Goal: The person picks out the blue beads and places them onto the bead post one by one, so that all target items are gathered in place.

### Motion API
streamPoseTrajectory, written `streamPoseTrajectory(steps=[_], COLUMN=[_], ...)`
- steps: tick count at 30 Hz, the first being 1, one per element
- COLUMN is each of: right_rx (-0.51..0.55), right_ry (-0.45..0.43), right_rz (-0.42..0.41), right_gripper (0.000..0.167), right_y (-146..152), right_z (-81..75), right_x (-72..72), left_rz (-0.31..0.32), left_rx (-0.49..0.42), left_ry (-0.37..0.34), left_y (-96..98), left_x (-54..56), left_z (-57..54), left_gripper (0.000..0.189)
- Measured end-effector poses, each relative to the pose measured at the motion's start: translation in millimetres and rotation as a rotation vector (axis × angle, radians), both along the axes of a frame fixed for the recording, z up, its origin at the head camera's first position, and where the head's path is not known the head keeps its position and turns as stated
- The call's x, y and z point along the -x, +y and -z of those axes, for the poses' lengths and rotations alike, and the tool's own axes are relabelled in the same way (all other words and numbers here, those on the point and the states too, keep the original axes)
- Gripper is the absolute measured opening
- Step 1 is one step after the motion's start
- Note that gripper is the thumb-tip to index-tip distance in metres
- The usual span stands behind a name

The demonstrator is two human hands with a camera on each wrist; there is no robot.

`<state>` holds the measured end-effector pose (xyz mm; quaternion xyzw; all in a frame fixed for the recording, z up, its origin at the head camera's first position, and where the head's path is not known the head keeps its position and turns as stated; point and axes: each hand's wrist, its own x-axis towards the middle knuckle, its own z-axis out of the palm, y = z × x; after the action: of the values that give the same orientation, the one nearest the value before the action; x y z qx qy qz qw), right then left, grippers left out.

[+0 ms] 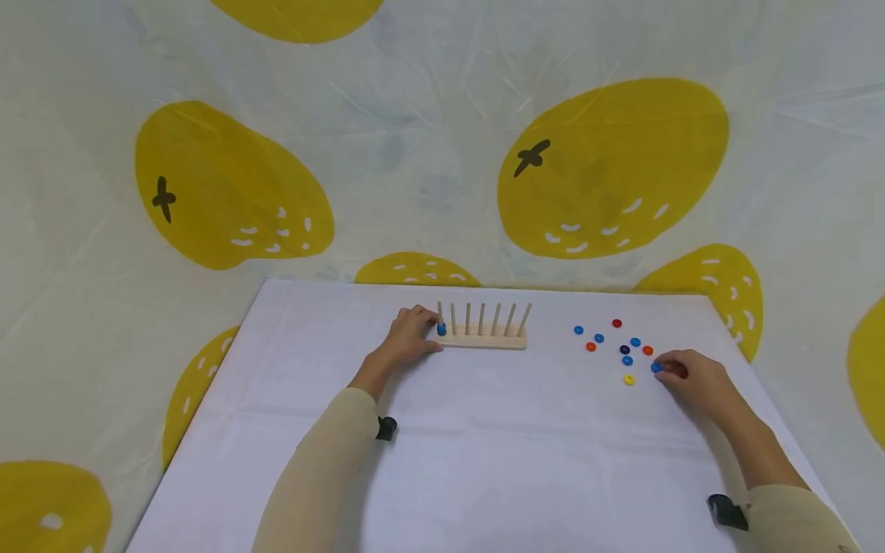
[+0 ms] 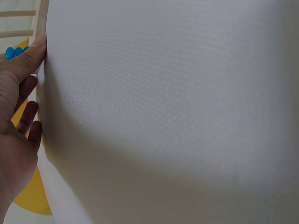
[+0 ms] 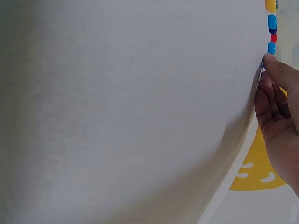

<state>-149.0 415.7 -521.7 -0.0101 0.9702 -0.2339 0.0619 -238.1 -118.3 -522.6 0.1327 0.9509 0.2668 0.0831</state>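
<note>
A wooden peg rack (image 1: 484,338) with several upright pegs stands near the far edge of the table. Blue beads (image 1: 442,329) are stacked on its leftmost peg. My left hand (image 1: 409,336) grips the rack's left end, the thumb along the front edge and the fingers round the far side. At the right, my right hand (image 1: 700,381) pinches a blue bead (image 1: 656,368) between thumb and fingertips, at the table surface. Loose beads lie just left of that hand, among them a yellow one (image 1: 628,380), an orange one (image 1: 648,351) and a dark blue one (image 1: 625,349).
A white cloth (image 1: 512,461) covers the table. More loose beads, including a red one (image 1: 617,323) and a blue one (image 1: 578,330), lie between the rack and my right hand. Behind the table hangs a pale curtain (image 1: 429,153) with yellow fruit shapes.
</note>
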Motion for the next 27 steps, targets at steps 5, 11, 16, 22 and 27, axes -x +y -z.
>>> streamPoseTrajectory(steps=[5, 11, 16, 22, 27], right_rx=[0.001, 0.011, 0.002, 0.012, 0.028], right_ry=[0.004, 0.025, 0.033, 0.082, 0.131], right_rz=[-0.001, -0.016, -0.017, -0.032, -0.062], right_gripper=[0.035, 0.033, 0.033, 0.033, 0.031], right_y=[-1, 0, -3, -17, -32], right_z=[-0.3, -0.3, -6.0, -21.1, -30.9], right_x=[-1.3, -0.5, -1.0, 1.1, 5.3], left_rz=[0.012, 0.011, 0.002, 0.003, -0.002], left_rx=[-0.005, -0.001, 0.012, 0.022, 0.016], left_ry=[0.013, 0.017, 0.006, 0.013, 0.004], left_y=[-0.4, 0.2, 1.7, 1.7, 1.7], left_x=[-0.9, -1.2, -1.2, -1.4, -2.0], left_z=[1.8, -0.2, -2.4, -2.7, -3.0], left_gripper=[0.054, 0.054, 0.055, 0.054, 0.055])
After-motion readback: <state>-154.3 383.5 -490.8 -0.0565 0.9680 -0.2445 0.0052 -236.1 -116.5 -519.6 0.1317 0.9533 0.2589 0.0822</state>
